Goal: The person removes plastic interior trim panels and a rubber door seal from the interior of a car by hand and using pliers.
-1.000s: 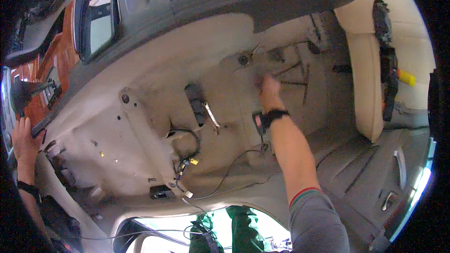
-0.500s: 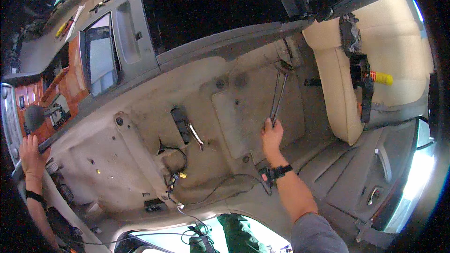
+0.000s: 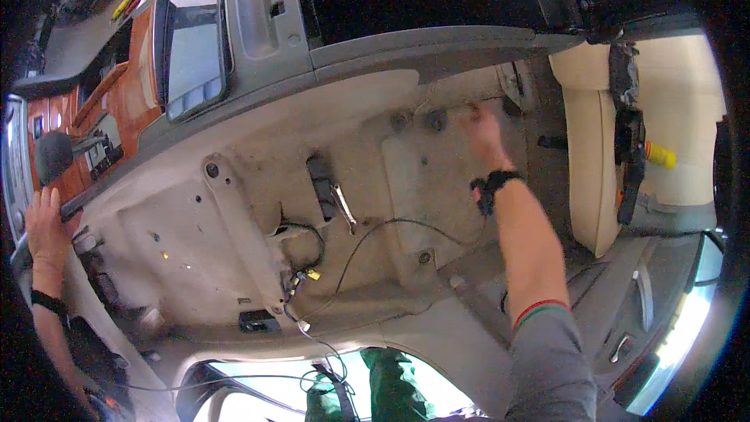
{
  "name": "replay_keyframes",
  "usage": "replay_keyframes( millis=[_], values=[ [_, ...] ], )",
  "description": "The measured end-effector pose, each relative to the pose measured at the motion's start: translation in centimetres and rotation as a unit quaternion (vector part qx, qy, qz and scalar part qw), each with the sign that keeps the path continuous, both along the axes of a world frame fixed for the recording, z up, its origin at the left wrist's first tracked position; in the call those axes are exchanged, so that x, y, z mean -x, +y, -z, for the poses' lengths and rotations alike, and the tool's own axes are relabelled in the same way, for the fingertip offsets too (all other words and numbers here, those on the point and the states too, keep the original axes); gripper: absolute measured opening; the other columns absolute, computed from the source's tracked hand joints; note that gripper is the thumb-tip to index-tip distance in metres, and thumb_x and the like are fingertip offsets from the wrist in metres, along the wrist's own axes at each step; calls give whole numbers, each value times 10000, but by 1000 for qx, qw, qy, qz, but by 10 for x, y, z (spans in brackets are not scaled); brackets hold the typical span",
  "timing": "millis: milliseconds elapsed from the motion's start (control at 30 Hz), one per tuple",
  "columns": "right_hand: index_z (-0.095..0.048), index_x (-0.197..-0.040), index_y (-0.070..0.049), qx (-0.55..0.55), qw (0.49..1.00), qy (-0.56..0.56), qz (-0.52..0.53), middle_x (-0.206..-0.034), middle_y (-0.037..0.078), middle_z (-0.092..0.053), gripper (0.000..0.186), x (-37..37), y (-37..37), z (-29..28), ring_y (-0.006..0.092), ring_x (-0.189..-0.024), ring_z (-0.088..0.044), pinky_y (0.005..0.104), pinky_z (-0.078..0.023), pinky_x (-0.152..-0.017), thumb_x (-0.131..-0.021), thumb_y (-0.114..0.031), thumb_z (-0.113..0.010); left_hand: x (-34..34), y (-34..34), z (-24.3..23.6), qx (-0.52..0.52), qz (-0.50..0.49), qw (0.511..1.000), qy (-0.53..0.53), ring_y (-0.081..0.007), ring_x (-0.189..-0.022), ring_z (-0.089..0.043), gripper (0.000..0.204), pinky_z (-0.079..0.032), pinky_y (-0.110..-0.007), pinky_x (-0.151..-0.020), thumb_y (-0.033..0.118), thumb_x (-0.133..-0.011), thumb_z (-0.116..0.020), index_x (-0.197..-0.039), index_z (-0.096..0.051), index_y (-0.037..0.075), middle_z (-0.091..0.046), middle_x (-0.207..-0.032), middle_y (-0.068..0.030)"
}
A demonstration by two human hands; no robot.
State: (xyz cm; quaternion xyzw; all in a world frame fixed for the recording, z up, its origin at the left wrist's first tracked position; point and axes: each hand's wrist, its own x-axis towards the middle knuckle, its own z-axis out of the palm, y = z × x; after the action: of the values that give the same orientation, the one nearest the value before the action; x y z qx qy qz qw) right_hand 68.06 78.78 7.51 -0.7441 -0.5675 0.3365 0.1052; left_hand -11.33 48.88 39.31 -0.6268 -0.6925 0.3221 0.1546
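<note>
My left hand (image 3: pixel 47 228) rests with its fingers stretched flat on a dark edge below the wood-trimmed dash, a black band on its wrist. My right hand (image 3: pixel 483 134) reaches to the far side of the bare beige carpet (image 3: pixel 234 266), its fingers curled and blurred. Whatever it holds is hidden; the long two-shafted tool seen earlier does not show. A dark strap-like piece (image 3: pixel 512 82) lies just beyond this hand. Nearer the middle, a silver wrench (image 3: pixel 342 207) lies beside a dark slot (image 3: pixel 319 176) in the carpet.
A thin black cable (image 3: pixel 363 242) loops across the carpet to a yellow connector (image 3: pixel 313 274). On the right, a beige seat (image 3: pixel 590 156) carries dark parts and a yellow-handled tool (image 3: pixel 661 155). The grey centre console (image 3: pixel 269 94) borders the far side; the door opening is near.
My right hand has moved away from me, and the long tool has gone from sight. The view has shifted, and the cable now arches higher across the carpet. My left hand stays by the dash.
</note>
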Motion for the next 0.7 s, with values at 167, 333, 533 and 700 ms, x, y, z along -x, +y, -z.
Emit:
replay_keyframes(
  millis=[167,333,533,700],
  values=[
    [-435,-1442,-124,-95,974,-132,-160,-1379,183,-526,737,38,-48,57,374,-1176,-573,447,-471,-988,-809,-288,-774,7,0,-1,5,44,998,40,-326,-1185,-517,653,-453,-417,-943,320,-715,-797,-1234,-550,10,-565,-1271,-135],
    [-525,-1312,-54,-12,978,-133,-159,-1251,224,-608,554,52,-59,69,421,-1123,-596,455,-495,-938,-840,-252,-736,0,3,-5,8,53,996,67,-319,-1152,-538,639,-465,-405,-934,323,-719,-800,-1225,-561,14,-578,-1253,-130],
    [-607,-1163,-12,-31,994,-73,-73,-1025,229,-693,414,29,-140,84,422,-971,-655,456,-527,-840,-832,-238,-709,30,-5,5,-8,65,998,10,-316,-1101,-561,610,-480,-408,-893,302,-711,-810,-1202,-572,28,-585,-1218,-117],
    [-613,-1142,-8,-83,991,-72,-71,-1019,212,-696,401,25,-175,91,394,-928,-665,429,-527,-821,-807,-210,-702,124,-40,37,-39,76,993,-82,-396,-1325,-397,747,-360,-451,-1093,150,-767,-797,-1397,-412,38,-440,-1411,-213]
  ],
)
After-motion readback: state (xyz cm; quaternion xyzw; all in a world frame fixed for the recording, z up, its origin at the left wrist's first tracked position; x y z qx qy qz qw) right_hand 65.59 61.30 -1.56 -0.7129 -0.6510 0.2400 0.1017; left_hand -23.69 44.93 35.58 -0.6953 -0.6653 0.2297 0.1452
